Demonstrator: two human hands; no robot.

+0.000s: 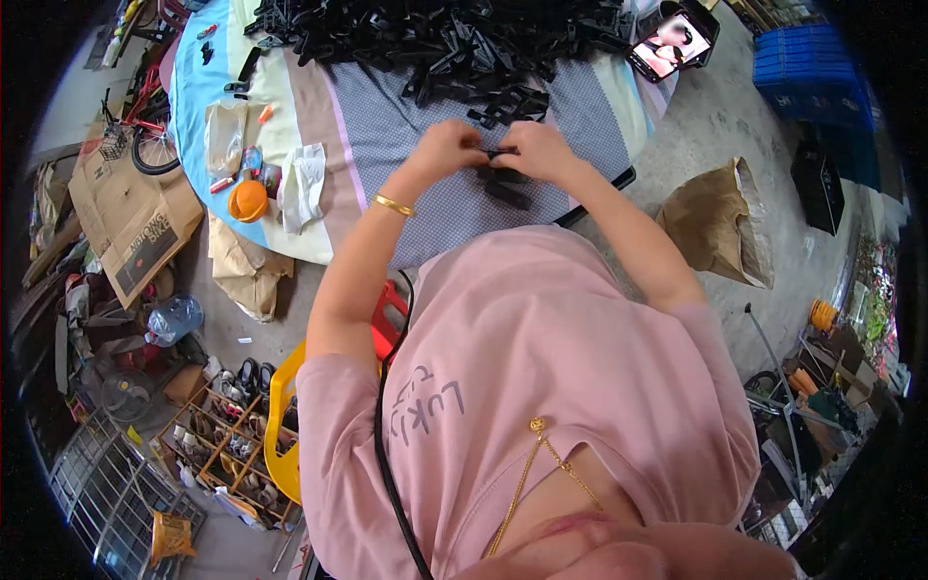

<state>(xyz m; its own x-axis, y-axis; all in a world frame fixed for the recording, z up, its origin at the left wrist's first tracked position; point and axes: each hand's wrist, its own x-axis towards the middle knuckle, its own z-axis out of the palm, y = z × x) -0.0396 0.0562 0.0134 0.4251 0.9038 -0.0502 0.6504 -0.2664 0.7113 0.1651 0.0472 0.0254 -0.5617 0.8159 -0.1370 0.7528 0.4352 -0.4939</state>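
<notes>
Both hands meet over the near part of a cloth-covered table (387, 213). My left hand (447, 149), with a gold bangle at the wrist, is closed in a pinch on a small black plastic piece (494, 155). The fingertips of my right hand (536, 153) close on the same piece from the other side. Its exact kind is hidden by the fingers. Just below them lies a dark, blurred elongated piece (507, 189); I cannot tell whether it is joined to the held one. Beyond my hands spreads a large heap of black plastic clip-like pieces (435, 43).
A lit phone (672, 45) stands at the table's far right. On the left lie an orange round object (247, 201), a white packet (303, 186) and a clear bag (225, 135). An open brown paper bag (720, 224) stands on the floor at right, near blue crates (812, 77).
</notes>
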